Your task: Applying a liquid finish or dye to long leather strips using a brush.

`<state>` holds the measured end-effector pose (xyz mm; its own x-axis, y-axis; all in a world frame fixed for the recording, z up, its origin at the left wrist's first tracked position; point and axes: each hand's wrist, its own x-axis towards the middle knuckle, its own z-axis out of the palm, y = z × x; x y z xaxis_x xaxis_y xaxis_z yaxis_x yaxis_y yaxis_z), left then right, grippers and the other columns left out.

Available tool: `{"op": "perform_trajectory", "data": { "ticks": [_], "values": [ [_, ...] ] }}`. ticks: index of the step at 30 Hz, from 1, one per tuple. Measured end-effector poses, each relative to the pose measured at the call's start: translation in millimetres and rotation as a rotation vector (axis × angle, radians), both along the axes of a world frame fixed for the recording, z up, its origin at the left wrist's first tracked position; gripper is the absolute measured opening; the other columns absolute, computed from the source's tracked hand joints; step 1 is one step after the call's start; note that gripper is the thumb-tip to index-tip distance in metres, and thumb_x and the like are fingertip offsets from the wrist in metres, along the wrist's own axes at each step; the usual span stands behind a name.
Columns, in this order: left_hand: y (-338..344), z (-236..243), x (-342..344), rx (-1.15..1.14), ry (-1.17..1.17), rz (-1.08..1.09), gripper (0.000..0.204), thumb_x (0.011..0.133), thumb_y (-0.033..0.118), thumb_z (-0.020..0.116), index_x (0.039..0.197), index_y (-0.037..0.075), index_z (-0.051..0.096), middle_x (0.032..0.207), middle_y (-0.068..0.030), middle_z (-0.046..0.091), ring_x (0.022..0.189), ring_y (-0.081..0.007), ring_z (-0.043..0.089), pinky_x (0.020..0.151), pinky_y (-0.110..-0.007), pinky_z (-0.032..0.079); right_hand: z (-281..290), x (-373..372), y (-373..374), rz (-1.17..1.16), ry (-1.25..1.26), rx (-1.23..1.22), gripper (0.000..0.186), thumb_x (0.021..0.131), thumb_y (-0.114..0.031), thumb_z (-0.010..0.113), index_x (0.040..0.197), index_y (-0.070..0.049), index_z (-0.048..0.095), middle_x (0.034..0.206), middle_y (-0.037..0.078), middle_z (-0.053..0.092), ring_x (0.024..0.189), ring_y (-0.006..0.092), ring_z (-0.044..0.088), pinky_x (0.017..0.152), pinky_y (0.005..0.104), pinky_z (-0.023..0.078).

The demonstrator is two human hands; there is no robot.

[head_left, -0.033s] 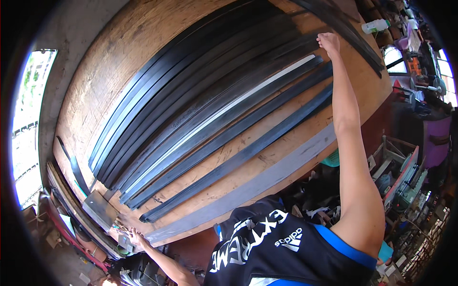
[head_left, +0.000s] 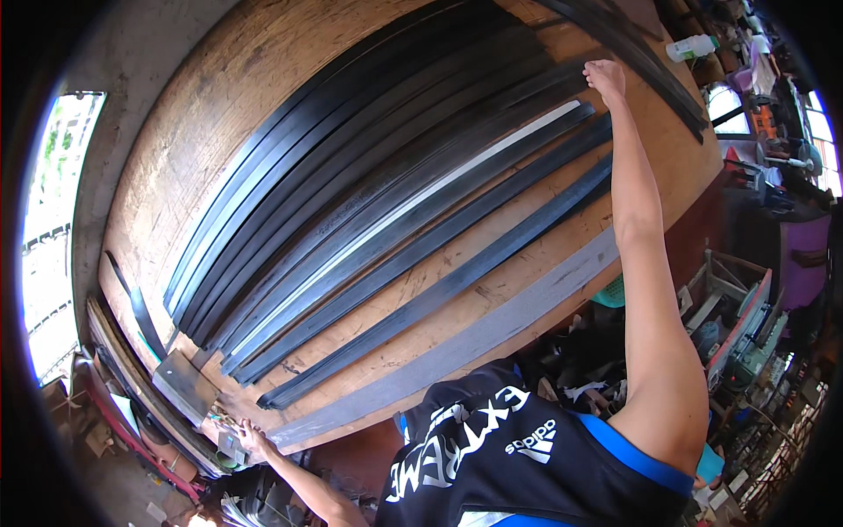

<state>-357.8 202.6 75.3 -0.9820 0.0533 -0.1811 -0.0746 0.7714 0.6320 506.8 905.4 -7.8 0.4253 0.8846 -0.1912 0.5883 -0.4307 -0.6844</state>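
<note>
Long black flat strips lie side by side across a wooden table. Among them runs a narrow strip with a pale, shiny face. Two separate dark strips, an upper one and a lower one, rest nearer to me. My right hand is closed at the far right, by the strips' right ends; whatever its fingers pinch is hidden. Down at the table's near left corner, my left hand has its fingers curled beside small items I cannot make out. A dark flat block sits just beyond it.
A grey band follows the table's near edge. More dark strips lie at the far right, close to a white bottle. Cluttered shelves and a metal-framed machine stand to the right; boards lean at the left.
</note>
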Motion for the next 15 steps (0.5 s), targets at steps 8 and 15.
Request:
{"op": "perform_trajectory", "data": {
  "ticks": [8,15],
  "values": [
    [5.8,9.3,34.3,0.046,0.001,-0.094,0.015,0.092,0.021,0.065,0.101,0.009,0.063,0.084,0.0009,0.062,0.050,-0.0053,0.044,0.040,-0.020,0.029,-46.3,20.4,19.4,0.026,-0.167,0.097,0.014,0.081,-0.020,0.068,0.090,-0.011,0.072,0.094,0.008,0.073,0.093,0.0273,0.068,0.083,0.0390,0.052],
    [-2.3,18.1,44.8,-0.033,0.006,-0.047,0.011,0.090,0.018,0.064,0.098,0.010,0.063,0.077,0.0024,0.059,0.049,-0.0048,0.046,0.040,-0.019,0.032,-47.5,17.4,18.9,0.131,-0.367,0.069,0.020,0.084,-0.022,0.060,0.098,-0.019,0.074,0.101,0.006,0.072,0.099,0.0295,0.067,0.087,0.0403,0.052]
  ]
}}
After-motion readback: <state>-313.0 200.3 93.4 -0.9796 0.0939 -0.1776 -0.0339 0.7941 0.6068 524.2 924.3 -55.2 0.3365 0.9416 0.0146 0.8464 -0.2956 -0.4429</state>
